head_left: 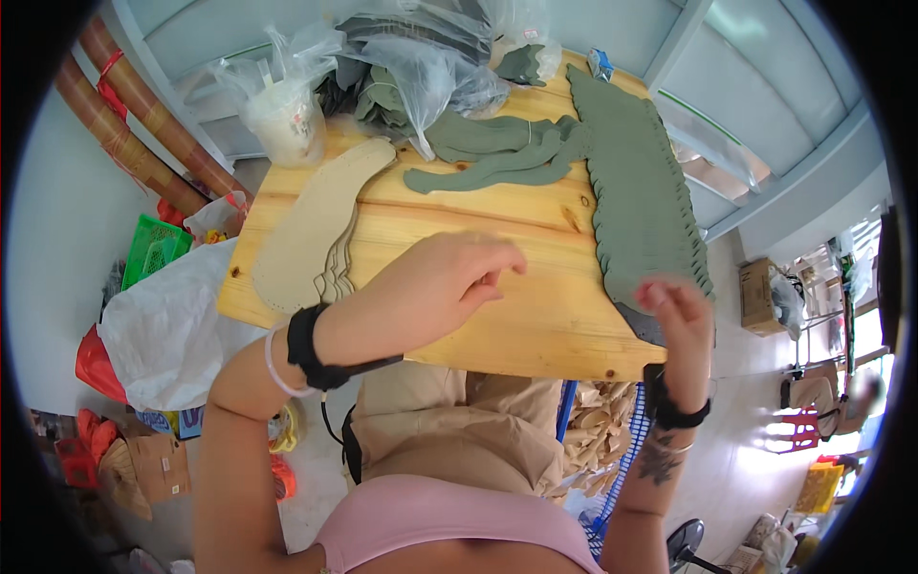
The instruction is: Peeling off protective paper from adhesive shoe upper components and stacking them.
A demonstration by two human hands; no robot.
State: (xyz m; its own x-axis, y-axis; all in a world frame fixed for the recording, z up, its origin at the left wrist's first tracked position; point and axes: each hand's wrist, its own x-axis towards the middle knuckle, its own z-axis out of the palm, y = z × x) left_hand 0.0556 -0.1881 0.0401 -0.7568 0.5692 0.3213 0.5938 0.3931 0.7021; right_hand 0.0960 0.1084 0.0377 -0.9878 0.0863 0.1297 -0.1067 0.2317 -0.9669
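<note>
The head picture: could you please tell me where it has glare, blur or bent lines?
In the head view, bright glare whitens the floor at right; the right hand looks slightly blurred, while the grain of the wooden table reads clearly; a black curved border frames everything, and the pale partition seems bent.

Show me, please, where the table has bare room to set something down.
The table has bare wood mid-top, between the beige pieces and the green row, on the near side of the green strips; the left hand covers part in view. The back is crowded with bags and a cup.
</note>
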